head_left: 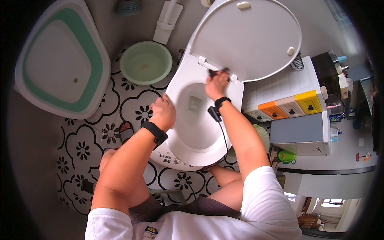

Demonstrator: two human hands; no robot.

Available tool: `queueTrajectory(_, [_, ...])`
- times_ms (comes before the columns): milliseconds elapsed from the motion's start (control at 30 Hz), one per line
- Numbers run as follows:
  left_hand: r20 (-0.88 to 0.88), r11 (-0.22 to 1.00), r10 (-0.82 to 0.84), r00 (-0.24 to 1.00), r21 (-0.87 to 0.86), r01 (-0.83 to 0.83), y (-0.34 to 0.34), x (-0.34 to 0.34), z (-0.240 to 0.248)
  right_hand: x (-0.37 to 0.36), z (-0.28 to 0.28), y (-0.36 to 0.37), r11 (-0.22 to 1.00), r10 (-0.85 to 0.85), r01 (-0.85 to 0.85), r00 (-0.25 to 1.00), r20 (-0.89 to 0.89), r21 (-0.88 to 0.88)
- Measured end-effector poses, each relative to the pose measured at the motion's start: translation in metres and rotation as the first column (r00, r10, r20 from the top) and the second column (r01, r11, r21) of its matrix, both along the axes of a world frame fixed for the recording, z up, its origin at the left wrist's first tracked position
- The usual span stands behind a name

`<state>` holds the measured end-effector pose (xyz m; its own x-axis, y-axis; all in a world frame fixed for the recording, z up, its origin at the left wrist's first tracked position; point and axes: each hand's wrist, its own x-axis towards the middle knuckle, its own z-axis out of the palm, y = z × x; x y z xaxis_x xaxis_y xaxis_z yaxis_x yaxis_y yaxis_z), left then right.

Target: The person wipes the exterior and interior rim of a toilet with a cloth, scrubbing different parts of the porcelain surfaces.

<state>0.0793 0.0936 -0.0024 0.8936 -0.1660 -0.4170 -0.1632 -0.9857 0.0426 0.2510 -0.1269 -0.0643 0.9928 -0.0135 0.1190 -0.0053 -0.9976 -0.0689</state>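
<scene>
In front of me stands a white toilet (pixel 176 146) with its lid (pixel 252 40) raised against the wall. A dark cloth (pixel 219 73) is under the fingers of my right hand (pixel 217 85), pressed on the rear rim between the lid hinges. That hand is closed on the cloth and slightly blurred. My left hand (pixel 163 113) rests on the left edge of the rim, fingers apart and holding nothing. Both wrists wear black bands; a cable runs down from the device at the right one. The bowl (pixel 195 128) has water at its bottom.
A pale green basin (pixel 146 63) lies left of the toilet, near a folded tub (pixel 60 60) with a green band leaning on the wall. Right are a white cabinet (pixel 276 86) with coloured drawers and a grey-topped unit (pixel 298 127). A slipper (pixel 126 131) is on the patterned tiles.
</scene>
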Motion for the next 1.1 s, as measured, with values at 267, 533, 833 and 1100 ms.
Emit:
queueTrajectory(267, [-0.116,1.000,0.006,0.993,-0.007,-0.007,0.007,-0.001,0.006,-0.030,0.024,0.092,0.719,0.695,-0.695,0.718,0.026,-0.010])
queueTrajectory(533, [-0.010,1.000,-0.026,1.000,-0.001,0.026,0.006,-0.001,-0.001,-0.039,0.026,-0.039,0.920,0.353,-0.351,0.935,-0.022,-0.175])
queueTrajectory(833, [-0.023,0.999,-0.022,1.000,-0.032,0.021,0.012,-0.002,-0.002,-0.140,0.023,-0.125,0.962,0.246,-0.265,0.945,-0.214,-0.064])
queueTrajectory(1100, [-0.099,1.000,0.007,0.995,-0.019,-0.009,0.010,0.002,0.004,-0.280,0.028,-0.097,0.952,0.288,-0.260,0.940,-0.184,0.162])
